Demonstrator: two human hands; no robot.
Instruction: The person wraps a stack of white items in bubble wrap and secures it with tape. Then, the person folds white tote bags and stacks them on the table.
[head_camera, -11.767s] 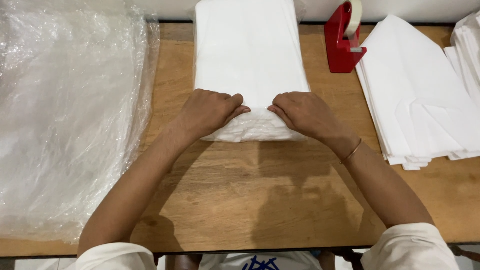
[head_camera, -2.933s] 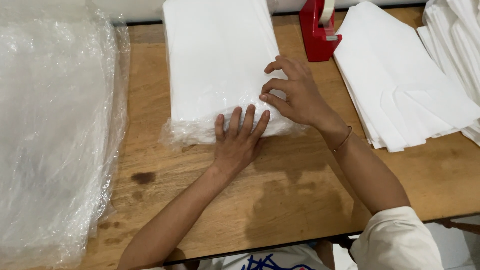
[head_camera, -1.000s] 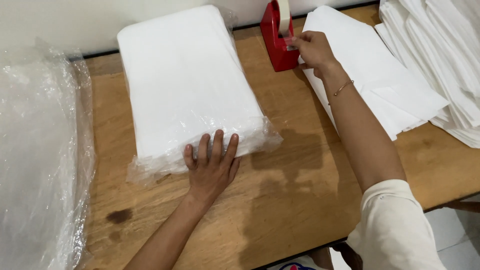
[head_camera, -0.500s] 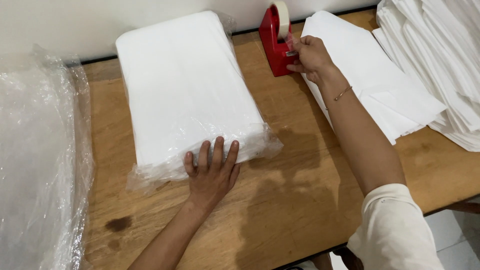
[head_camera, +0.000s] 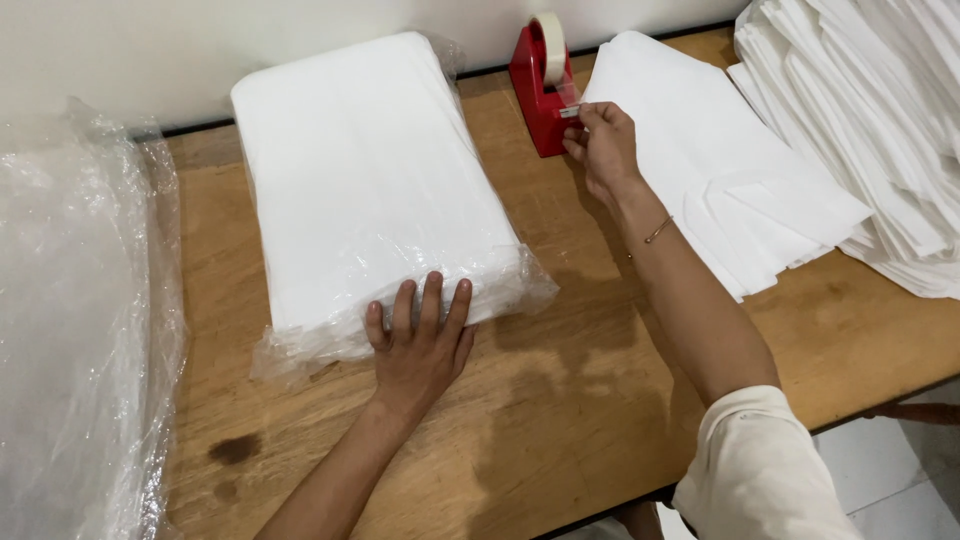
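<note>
The tape holder (head_camera: 538, 95) is red. The wrapped stack (head_camera: 370, 190) is white under see-through plastic. The table (head_camera: 560, 400) is brown wood with a dark spot.

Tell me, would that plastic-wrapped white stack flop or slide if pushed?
Probably slides: the wrapped stack has glossy film on a smooth wooden table. Likely sags if lifted; it looks like soft folded sheets. The left hand presses its loose end flat.
</note>
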